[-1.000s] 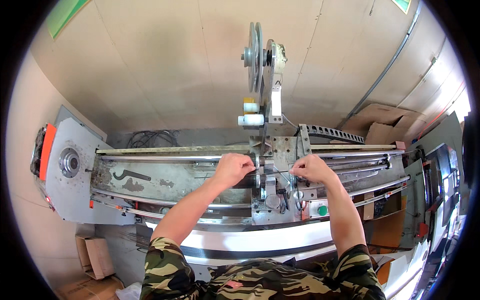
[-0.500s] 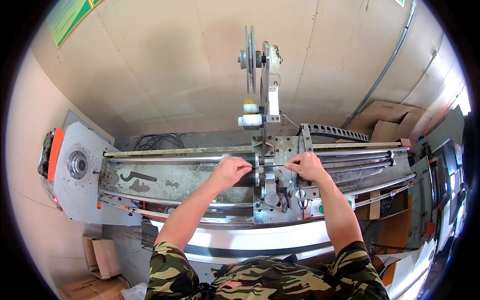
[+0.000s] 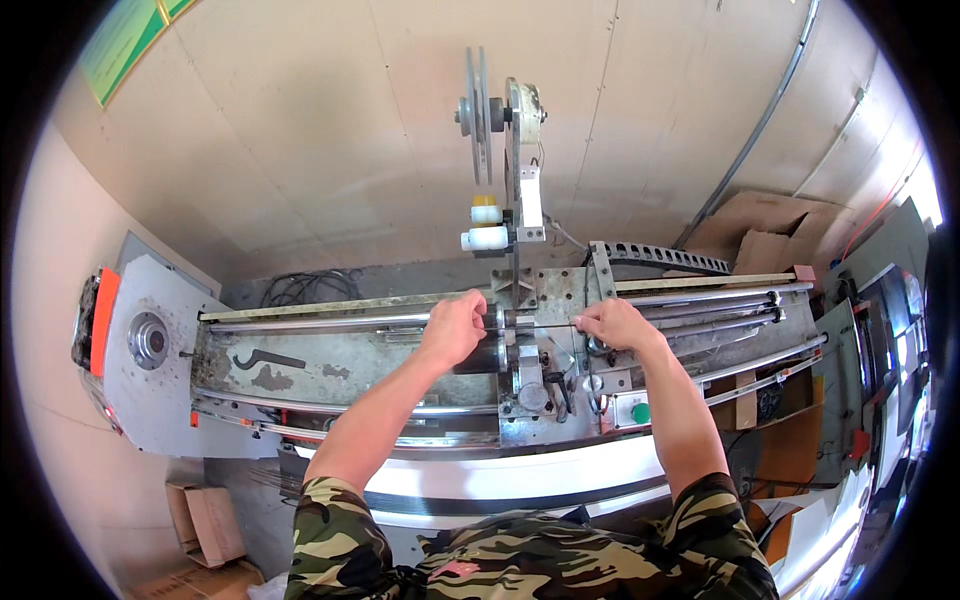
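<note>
Between my two hands runs a thin dark rod, roughly level, across the metal carriage of a long bench machine. My right hand pinches its right end with thumb and fingertips. On the other side my left hand is closed near a dark cylinder, fingertips pressed together where the rod reaches it; the exact grip there is partly hidden. Just below the rod, a round metal knob and a small black lever sit on the carriage.
A hook spanner lies on the machine bed to the left. Behind the carriage rises a post with a grooved wheel and white rollers. A green button sits at the front right. Cardboard leans at the back right.
My left hand has moved slightly left and turned more upright, and more of the rod shows between my hands. The whole view has shifted a little; my right hand keeps its pinch.
</note>
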A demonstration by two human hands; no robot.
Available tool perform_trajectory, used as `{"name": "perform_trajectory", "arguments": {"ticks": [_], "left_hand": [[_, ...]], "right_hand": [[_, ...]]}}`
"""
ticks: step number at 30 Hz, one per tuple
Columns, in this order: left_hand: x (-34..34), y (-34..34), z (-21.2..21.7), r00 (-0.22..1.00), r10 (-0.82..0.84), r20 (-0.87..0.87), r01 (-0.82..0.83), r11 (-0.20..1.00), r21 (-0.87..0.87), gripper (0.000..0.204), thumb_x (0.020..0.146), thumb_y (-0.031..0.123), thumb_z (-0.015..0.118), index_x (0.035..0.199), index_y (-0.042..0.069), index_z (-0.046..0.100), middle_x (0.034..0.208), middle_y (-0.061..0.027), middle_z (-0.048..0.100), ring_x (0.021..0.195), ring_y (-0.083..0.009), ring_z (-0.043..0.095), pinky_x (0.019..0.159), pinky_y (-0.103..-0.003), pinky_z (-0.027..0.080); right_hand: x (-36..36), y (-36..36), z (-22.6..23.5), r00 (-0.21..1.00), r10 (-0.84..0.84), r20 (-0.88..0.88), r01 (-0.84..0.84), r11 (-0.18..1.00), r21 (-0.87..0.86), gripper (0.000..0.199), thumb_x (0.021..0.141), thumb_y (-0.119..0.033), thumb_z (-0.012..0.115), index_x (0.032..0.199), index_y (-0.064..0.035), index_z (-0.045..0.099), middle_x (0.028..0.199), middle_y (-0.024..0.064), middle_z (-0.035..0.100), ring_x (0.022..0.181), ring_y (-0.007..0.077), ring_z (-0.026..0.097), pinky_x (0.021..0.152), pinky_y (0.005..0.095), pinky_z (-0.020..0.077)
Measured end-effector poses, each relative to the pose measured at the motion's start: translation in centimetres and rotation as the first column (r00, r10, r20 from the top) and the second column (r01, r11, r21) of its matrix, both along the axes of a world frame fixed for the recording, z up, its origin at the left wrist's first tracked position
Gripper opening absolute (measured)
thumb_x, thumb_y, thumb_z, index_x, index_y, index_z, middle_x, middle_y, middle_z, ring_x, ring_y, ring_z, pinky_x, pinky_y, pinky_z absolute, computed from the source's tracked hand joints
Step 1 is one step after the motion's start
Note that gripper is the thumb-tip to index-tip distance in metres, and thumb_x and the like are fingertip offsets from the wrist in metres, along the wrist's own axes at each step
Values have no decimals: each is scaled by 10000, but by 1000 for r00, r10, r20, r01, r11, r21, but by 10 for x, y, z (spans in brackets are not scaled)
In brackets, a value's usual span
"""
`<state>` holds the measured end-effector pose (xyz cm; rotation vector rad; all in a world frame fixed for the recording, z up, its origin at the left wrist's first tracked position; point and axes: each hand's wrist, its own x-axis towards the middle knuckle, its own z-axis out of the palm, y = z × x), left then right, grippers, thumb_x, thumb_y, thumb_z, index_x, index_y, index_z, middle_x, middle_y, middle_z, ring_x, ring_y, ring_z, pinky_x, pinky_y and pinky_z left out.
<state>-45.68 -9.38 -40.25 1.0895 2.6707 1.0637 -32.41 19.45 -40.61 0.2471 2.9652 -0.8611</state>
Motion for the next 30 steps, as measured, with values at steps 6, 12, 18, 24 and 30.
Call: {"name": "perform_trajectory", "arguments": {"ticks": [6, 12, 18, 24, 30], "left_hand": [[-11, 3, 8, 994, -108, 31, 111, 986, -122, 365, 660, 12, 833, 936, 35, 596, 809, -93, 694, 777, -281, 683, 706, -379, 536], [11, -24, 24, 957, -263, -120, 243, 957, -156, 470, 661, 141, 864, 1073, 55, 654, 1066, -118, 635, 1058, -318, 605, 904, -418, 510], [60, -31, -14, 883, -218, -415, 72, 938, -339, 738, 636, 249, 891, 1254, 19, 560, 1196, -111, 523, 1141, -307, 509, 1003, -416, 433], [67, -13, -38, 832, -41, -554, -73, 980, -182, 716, 602, 266, 906, 1191, 34, 571, 1179, -125, 510, 1134, -325, 501, 986, -439, 419], [64, -15, -36, 862, -65, -502, -48, 977, -209, 663, 625, 258, 882, 1160, 39, 558, 1151, -131, 506, 1112, -319, 502, 972, -444, 415]], "right_hand": [[-6, 11, -14, 1000, 5, 28, -3, 997, -79, 237, 847, -352, 715, 876, -128, 786, 828, 85, 733, 833, 305, 692, 764, 409, 536], [-1, -8, -24, 982, -76, -171, 58, 993, -106, 159, 725, -255, 825, 775, -116, 767, 926, 33, 725, 851, 267, 689, 742, 382, 535], [-2, -17, -33, 963, -131, -235, 119, 991, -63, 182, 669, -174, 859, 709, -102, 697, 868, 35, 701, 834, 274, 683, 720, 396, 530], [2, -32, -24, 950, -182, -252, 191, 981, 13, 224, 665, -161, 859, 693, -82, 652, 812, 66, 682, 808, 305, 672, 707, 422, 522], [5, -30, -36, 924, -192, -330, 198, 980, -14, 232, 664, -155, 856, 692, -74, 641, 798, 84, 681, 808, 313, 670, 721, 436, 517]]}}
